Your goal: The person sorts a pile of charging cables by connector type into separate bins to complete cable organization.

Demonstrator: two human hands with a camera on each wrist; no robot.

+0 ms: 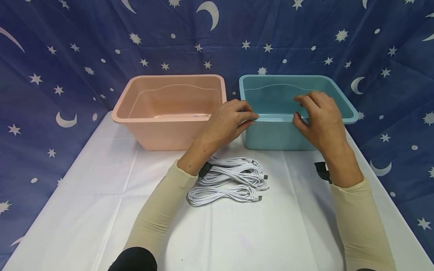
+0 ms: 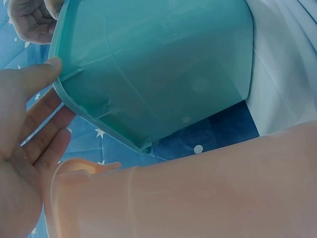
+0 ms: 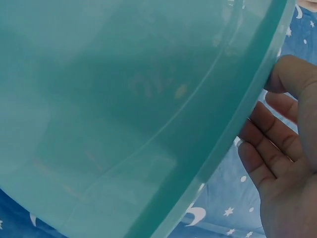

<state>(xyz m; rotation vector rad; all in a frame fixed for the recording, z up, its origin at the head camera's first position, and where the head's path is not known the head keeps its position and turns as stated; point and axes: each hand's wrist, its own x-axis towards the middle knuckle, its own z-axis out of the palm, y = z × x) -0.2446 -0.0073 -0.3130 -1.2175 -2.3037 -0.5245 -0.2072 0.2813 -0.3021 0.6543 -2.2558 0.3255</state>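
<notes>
At the front left corner of the teal plastic bin (image 1: 281,135), my left hand (image 1: 230,120) pinches the rim lightly with thumb and fingertips. In the left wrist view, the thumb (image 2: 44,74) meets the rim while the other fingers extend past the corner. My right hand (image 1: 320,118) is at the bin's front rim, thumb on the near side and bent fingers spread above the interior. Its thumb (image 3: 290,74) overlaps the rim edge in the right wrist view. Bundled white cables (image 1: 230,177) with USB plugs lie on the table below my left wrist.
A peach plastic bin (image 1: 162,135) stands left of the teal one, with a narrow gap between them. White cloth (image 1: 244,233) covers the table. Behind it hangs a blue curtain (image 1: 230,37) with moons and stars.
</notes>
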